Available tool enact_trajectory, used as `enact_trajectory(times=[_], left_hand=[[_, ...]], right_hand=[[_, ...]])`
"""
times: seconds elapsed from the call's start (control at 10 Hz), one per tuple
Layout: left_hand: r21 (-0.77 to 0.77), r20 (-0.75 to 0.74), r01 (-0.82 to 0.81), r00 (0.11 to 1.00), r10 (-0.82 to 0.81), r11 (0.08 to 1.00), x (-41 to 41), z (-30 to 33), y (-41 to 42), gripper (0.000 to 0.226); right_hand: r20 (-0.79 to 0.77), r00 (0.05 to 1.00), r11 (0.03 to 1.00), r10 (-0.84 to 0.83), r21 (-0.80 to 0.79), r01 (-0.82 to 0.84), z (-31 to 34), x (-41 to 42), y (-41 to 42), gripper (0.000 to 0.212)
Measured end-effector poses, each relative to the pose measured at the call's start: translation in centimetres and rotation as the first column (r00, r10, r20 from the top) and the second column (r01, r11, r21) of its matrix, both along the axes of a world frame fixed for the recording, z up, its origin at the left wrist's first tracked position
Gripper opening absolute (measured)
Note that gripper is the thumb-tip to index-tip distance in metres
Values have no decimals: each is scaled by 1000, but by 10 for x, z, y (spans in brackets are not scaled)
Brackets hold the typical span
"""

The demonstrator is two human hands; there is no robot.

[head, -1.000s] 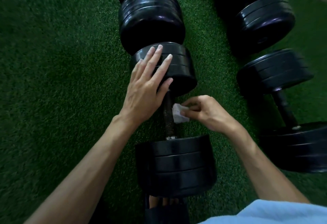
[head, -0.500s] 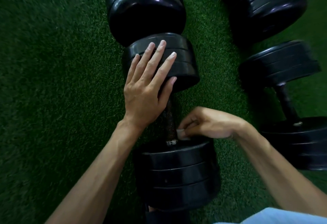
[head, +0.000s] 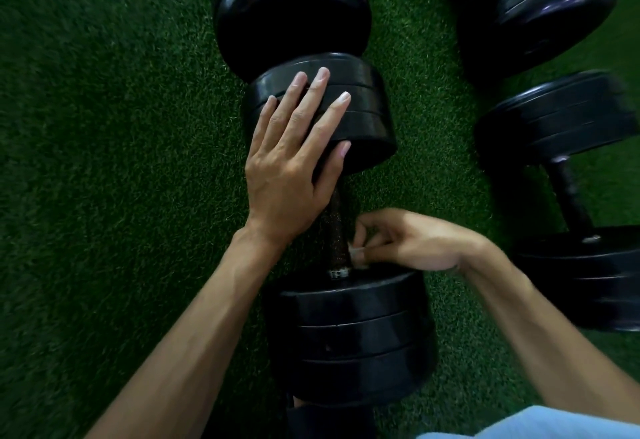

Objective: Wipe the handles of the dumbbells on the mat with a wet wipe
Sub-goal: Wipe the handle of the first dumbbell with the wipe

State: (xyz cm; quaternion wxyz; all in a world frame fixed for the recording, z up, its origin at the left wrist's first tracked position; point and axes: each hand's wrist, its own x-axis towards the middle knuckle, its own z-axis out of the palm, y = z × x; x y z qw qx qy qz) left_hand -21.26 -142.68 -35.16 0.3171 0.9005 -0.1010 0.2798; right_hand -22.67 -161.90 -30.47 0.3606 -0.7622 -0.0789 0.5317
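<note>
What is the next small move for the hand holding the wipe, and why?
Probably slide the right hand with the wet wipe up the handle toward the far plates. The wipe sits at the handle's near end, and the left hand rests flat on those plates, steadying the dumbbell.

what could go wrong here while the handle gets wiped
The right hand pinches the small white wet wipe low on the dark textured handle, tight against the near black weight plates; fingers might get nipped if the dumbbell rolls. The left hand only rests flat on the far plates, so it may shift.
</note>
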Motion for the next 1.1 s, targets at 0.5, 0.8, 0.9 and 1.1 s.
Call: enact_trajectory(times=[0.5,0.8,0.9,1.1], left_hand=[[-9,7,-6,1000,6,1000,0,-1,-1,39],[-7,-2,-2,1000,2,1000,-1,0,-1,40],[-8,-6,-5,1000,5,1000,-1,0,0,39],[-14,-41,26,999,-26,1000,-3,5,1,41]], right_hand=[[164,961,969,222,-148,-199,32,9,13,8],[238,918,934,318,-245,-260,29,4,25,6],[208,927,941,310,-205,-269,41,12,23,6],[235,943,958,236,-216,-187,25,4,18,4]])
